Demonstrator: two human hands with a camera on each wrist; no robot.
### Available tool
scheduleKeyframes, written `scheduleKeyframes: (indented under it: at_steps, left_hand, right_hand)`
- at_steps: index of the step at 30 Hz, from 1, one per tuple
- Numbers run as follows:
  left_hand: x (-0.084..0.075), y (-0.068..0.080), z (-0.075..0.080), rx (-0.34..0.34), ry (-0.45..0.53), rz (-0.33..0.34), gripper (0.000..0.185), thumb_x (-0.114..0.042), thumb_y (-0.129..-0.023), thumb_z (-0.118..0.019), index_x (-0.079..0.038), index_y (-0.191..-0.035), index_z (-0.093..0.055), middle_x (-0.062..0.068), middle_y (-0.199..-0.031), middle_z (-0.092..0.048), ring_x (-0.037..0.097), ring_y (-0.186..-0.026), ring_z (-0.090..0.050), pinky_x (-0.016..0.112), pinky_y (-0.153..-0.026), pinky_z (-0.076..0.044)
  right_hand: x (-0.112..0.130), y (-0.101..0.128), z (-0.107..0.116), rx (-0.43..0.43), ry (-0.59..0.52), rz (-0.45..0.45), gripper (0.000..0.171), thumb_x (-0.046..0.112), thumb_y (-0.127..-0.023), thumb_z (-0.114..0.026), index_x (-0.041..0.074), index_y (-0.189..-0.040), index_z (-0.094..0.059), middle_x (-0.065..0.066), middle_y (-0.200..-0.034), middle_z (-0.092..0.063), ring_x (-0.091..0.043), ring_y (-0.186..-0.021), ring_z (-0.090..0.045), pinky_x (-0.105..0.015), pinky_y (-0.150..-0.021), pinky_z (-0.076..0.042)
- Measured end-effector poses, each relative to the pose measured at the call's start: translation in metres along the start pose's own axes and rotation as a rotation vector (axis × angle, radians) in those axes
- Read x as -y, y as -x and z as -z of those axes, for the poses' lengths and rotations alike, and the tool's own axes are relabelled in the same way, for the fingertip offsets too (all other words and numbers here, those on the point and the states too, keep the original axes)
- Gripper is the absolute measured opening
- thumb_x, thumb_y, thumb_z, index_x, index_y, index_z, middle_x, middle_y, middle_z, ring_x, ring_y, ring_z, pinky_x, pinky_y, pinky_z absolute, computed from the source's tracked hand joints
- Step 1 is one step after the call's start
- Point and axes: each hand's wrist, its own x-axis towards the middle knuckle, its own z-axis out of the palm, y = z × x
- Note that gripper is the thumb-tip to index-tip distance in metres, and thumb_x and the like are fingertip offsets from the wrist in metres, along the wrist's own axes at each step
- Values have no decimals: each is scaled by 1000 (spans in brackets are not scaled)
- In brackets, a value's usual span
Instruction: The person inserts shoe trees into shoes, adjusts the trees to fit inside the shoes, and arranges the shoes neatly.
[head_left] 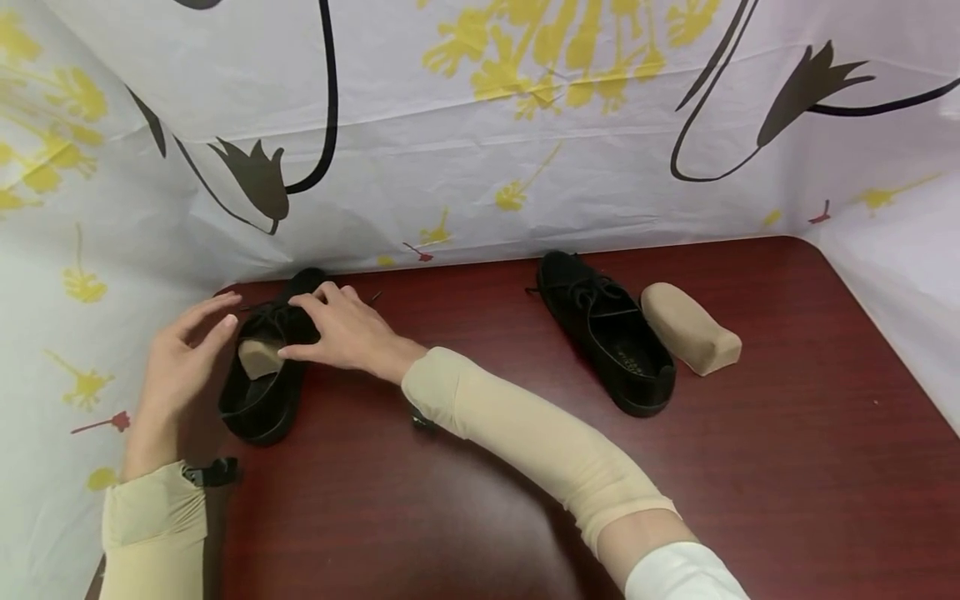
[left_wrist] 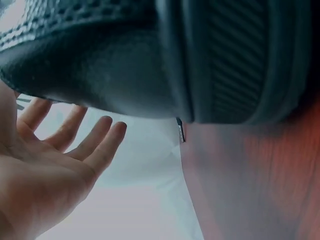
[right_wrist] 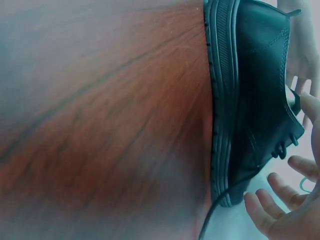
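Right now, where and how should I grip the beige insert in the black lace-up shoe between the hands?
Probably pinch the beige insert by its blunt near end, from above and the heel side. That end shows in the opening of the black lace-up shoe, while its far end is hidden beneath the laced upper.

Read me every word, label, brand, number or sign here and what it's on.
No text is legible.
Black lace-up shoe on the right, head view: printed mark on its dark insole, too small and blurred to read.
White cloth backdrop with yellow, red and grey flower prints: no words.
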Motion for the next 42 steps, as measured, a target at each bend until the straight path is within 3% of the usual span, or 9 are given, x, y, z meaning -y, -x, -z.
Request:
scheduleKeyframes:
  at_steps: [4,8,14,20,26,30,33,39,42]
  left_hand:
    - [-5,-6,-6,-20,73,-35,45,-17,-101,-59,-15,-146,-52,-7,-137,-57,-4,-117,-53,7,-91,-40]
    - [-7,-8,-15,-52,114,-100,46,-8,-98,-61,-8,-144,-53,-7,-136,-58,-4,-114,-55,9,-93,-42]
    - [-16,-3,-23,-76,9,-150,56,-8,-93,-69,-17,-146,-52,2,-138,-56,-7,-111,-53,11,-93,-40]
    - [-30,0,-28,-51,-98,-220,63,-16,-90,-75,-26,-147,-51,7,-146,-51,9,-135,-42,23,-109,-29]
    - [-36,0,-35,-23,-115,-256,63,-14,-87,-78,-26,-144,-54,3,-147,-50,8,-134,-43,14,-103,-30]
    - [-38,2,-36,2,-140,-244,63,-17,-87,-78,-27,-144,-54,2,-151,-47,17,-136,-42,37,-111,-32]
    - [-42,4,-35,22,-139,-239,64,-17,-87,-78,-26,-145,-53,2,-153,-44,24,-137,-41,55,-109,-31]
    - [-51,5,-37,30,-129,-275,67,-16,-86,-79,-31,-145,-52,-3,-153,-43,18,-138,-39,45,-109,-32]
    - [-56,4,-38,36,-126,-301,67,-16,-85,-79,-29,-145,-53,-2,-153,-44,23,-139,-39,54,-108,-31]
  right_hand:
    - [-10,4,7,-24,98,28,78,74,-86,-54,33,-150,-41,3,-142,-43,-17,-120,-44,-27,-94,-44]
    - [-18,11,13,-43,180,54,78,74,-86,-54,31,-150,-41,2,-142,-43,-19,-122,-44,-29,-100,-40]
    - [-25,22,24,-71,224,101,79,74,-86,-54,28,-149,-43,1,-141,-44,-20,-124,-44,-32,-101,-40]
    - [-36,31,31,-92,233,110,79,73,-85,-58,26,-148,-46,0,-138,-46,-20,-122,-45,-32,-103,-39]
    - [-41,38,34,-80,231,108,78,72,-85,-58,26,-148,-46,0,-139,-46,-21,-121,-46,-34,-103,-39]
    - [-41,46,37,-51,217,107,79,72,-86,-57,27,-149,-45,-1,-140,-45,-22,-123,-45,-35,-105,-38]
    - [-41,54,42,-53,215,114,78,72,-86,-57,27,-148,-45,0,-140,-45,-21,-122,-45,-35,-105,-37]
    - [-45,67,48,-71,221,123,79,72,-86,-58,26,-149,-44,0,-139,-45,-21,-121,-46,-35,-103,-38]
    - [-50,72,48,-75,217,122,80,71,-85,-60,25,-148,-45,-1,-138,-46,-22,-120,-47,-35,-103,-38]
